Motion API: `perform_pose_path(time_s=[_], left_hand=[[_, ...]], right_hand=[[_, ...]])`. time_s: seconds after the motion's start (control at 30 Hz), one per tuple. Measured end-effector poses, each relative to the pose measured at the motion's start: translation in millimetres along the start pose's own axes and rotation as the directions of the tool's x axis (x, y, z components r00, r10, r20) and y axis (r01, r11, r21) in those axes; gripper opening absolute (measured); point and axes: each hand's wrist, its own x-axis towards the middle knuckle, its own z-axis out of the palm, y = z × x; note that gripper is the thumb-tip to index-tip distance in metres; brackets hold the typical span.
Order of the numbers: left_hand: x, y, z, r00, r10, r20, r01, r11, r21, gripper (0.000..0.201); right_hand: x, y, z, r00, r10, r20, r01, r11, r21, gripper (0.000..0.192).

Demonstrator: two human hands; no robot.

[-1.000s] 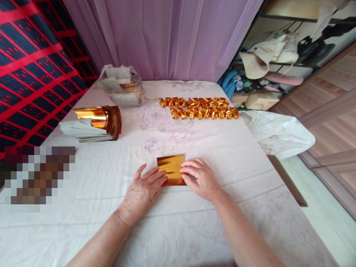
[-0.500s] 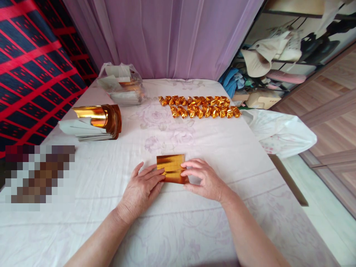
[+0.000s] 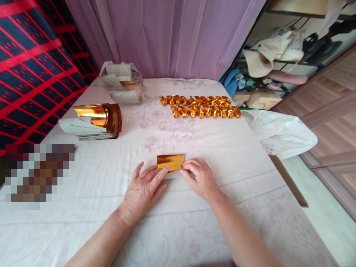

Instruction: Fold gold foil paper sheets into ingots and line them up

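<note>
Both hands [image 3: 144,189] pressing gold foil [image 3: 170,162], seemingly folded
</note>
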Motion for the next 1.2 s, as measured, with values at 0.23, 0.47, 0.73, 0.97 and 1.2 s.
perform_pose_path(time_s=[0.23, 0.47, 0.73, 0.97, 1.2], left_hand=[[-0.6, 27.3, -2.1, 0.997, 0.067, -0.044, -0.065, 0.997, 0.042, 0.037], [-5.1, 36.8, 14.2, 0.989, 0.145, 0.002, -0.145, 0.987, 0.063, 0.043], [-6.7, 36.5, 18.8, 0.991, 0.126, 0.036, -0.129, 0.986, 0.102, 0.049], [-7.7, 35.9, 20.2, 0.992, 0.095, 0.086, -0.1, 0.993, 0.064, 0.057], [-6.3, 35.0, 17.6, 0.989, 0.093, 0.117, -0.1, 0.994, 0.051, 0.064]], right_hand=[[1.8, -5.7, 4.6, 0.999, 0.053, -0.011, -0.054, 0.994, -0.099, 0.017], [1.9, -4.5, 6.6, 0.998, 0.046, -0.032, -0.049, 0.993, -0.105, 0.019], [1.9, -4.9, 6.0, 0.996, 0.022, -0.085, -0.028, 0.997, -0.065, 0.014], [1.8, -6.1, 4.5, 0.998, 0.028, -0.063, -0.034, 0.995, -0.093, 0.011], [1.3, -5.9, 5.6, 0.997, 0.041, -0.063, -0.049, 0.991, -0.123, 0.01]])
